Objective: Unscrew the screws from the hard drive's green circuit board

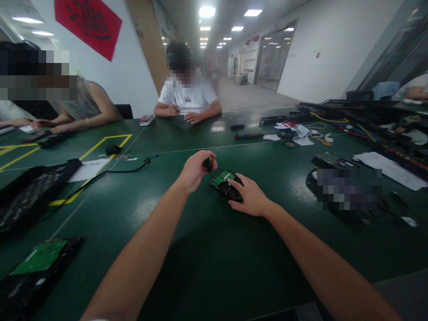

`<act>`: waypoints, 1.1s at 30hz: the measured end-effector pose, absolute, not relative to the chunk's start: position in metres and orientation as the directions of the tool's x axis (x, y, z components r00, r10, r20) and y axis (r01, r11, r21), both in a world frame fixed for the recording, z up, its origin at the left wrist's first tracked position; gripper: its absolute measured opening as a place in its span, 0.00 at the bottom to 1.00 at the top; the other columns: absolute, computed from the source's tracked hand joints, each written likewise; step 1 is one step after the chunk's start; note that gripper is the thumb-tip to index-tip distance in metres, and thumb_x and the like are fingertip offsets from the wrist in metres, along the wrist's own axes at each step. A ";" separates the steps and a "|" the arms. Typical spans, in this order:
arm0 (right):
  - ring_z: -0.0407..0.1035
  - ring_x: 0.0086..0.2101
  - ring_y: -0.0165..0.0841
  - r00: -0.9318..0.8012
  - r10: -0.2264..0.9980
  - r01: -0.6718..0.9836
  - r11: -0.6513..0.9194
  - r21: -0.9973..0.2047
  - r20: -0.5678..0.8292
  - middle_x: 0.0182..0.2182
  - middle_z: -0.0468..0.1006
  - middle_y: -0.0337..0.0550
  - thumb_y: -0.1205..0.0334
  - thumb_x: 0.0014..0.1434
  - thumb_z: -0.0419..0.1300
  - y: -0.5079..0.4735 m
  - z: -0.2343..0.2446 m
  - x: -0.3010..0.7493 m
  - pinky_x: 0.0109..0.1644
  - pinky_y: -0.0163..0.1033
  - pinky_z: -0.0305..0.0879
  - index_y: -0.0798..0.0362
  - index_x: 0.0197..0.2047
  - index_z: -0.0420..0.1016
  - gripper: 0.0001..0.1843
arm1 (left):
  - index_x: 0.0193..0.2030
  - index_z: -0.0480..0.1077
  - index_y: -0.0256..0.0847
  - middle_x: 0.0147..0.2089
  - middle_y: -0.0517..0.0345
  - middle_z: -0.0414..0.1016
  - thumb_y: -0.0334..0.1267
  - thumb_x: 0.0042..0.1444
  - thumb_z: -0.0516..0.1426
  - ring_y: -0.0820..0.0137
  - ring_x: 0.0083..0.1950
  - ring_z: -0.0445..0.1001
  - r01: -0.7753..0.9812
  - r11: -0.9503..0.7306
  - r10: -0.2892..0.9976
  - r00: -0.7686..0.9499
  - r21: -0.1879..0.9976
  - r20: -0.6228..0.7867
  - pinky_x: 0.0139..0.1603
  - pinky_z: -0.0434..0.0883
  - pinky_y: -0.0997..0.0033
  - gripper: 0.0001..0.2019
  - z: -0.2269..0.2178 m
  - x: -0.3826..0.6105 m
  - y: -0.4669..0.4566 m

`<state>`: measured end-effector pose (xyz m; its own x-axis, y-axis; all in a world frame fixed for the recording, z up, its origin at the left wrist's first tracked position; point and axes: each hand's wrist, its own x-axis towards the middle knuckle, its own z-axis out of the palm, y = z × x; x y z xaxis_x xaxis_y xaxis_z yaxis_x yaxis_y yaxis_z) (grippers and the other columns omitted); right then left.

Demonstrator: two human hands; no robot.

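In the middle of the green table lies a hard drive (223, 179), its green circuit board facing up. My left hand (197, 168) is closed round the black and yellow handle of a screwdriver (208, 164). The screwdriver points down, with its thin shaft at the drive's left corner; whether the tip sits in a screw is too small to tell. My right hand (250, 196) grips the drive from its right side, fingers over the far edge and top, thumb at the near edge.
A second hard drive (40, 263) lies at the near left. Behind it stand a black tray of small parts (30, 196) and a black cable (110, 171). Another circuit-board unit (329, 159) and a white cloth (391, 169) lie right. A person (187, 100) sits opposite.
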<state>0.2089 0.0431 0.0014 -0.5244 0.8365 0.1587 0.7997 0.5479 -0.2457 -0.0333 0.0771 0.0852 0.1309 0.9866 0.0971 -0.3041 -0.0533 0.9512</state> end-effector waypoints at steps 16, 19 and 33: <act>0.52 0.73 0.60 -0.521 0.843 0.803 0.537 -0.257 0.134 0.77 0.51 0.60 0.35 0.63 0.63 0.042 0.004 0.209 0.75 0.66 0.50 0.47 0.78 0.58 0.47 | 0.37 0.82 0.39 0.41 0.51 0.79 0.50 0.57 0.65 0.65 0.41 0.74 -0.080 -0.202 0.979 -0.014 0.976 0.202 0.38 0.71 0.69 0.14 0.079 -0.036 0.085; 0.53 0.73 0.60 -0.524 0.840 0.802 0.542 -0.251 0.141 0.77 0.52 0.62 0.36 0.63 0.64 0.042 0.004 0.209 0.74 0.66 0.51 0.49 0.77 0.59 0.47 | 0.39 0.83 0.40 0.42 0.51 0.78 0.51 0.58 0.64 0.64 0.43 0.73 -0.052 -0.176 0.984 0.000 0.983 0.176 0.39 0.71 0.69 0.15 0.083 -0.037 0.082; 0.52 0.73 0.60 -0.529 0.835 0.796 0.550 -0.251 0.151 0.77 0.52 0.62 0.37 0.62 0.65 0.043 0.001 0.208 0.74 0.65 0.50 0.50 0.77 0.59 0.48 | 0.34 0.71 0.41 0.26 0.61 0.64 0.51 0.64 0.57 0.69 0.29 0.66 -0.491 0.031 0.980 0.184 0.871 0.069 0.38 0.72 0.66 0.15 0.078 -0.025 0.080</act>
